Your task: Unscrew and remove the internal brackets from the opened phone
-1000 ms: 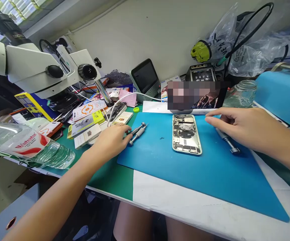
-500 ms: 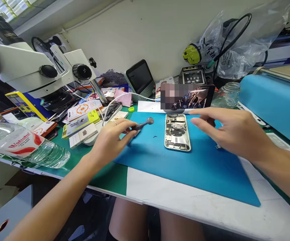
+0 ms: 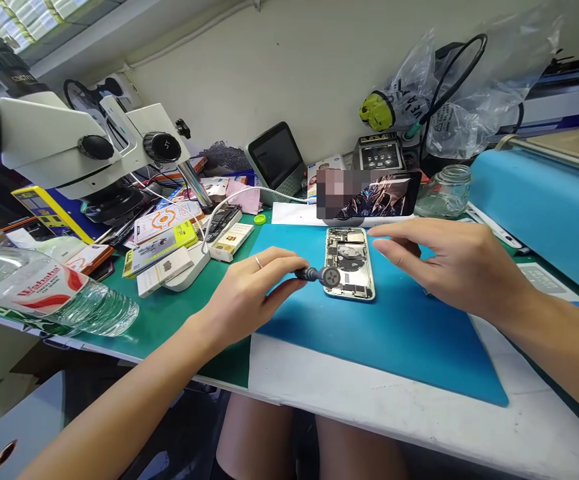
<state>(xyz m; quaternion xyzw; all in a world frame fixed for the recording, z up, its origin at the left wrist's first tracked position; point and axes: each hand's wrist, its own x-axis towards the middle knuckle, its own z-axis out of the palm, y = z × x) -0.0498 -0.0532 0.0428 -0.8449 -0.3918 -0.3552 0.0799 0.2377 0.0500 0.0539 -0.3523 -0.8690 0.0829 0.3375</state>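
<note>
An opened smartphone (image 3: 352, 257) lies face up on the blue mat (image 3: 369, 340), its battery bay and circuit parts exposed. Between thumb and fingers, my left hand (image 3: 249, 287) grips a dark screwdriver (image 3: 314, 274) by one end. Its round cap hangs over the phone's lower left edge and hides a bit of it. My right hand (image 3: 444, 263) hovers beside the phone's upper right edge, thumb and index finger apart with nothing visible between them. A small metal piece partly shows under that hand.
Behind the mat, a phone with a lit screen (image 3: 369, 195) leans sideways. A microscope (image 3: 79, 140), several small boxes (image 3: 159, 243) and a water bottle (image 3: 54, 287) crowd the left. At right stand a glass jar (image 3: 447, 190) and a blue-covered block (image 3: 544, 207).
My left hand has carried the screwdriver rightward and toward me, from the mat's left side to the opened phone. My right hand has stayed nearly in place.
</note>
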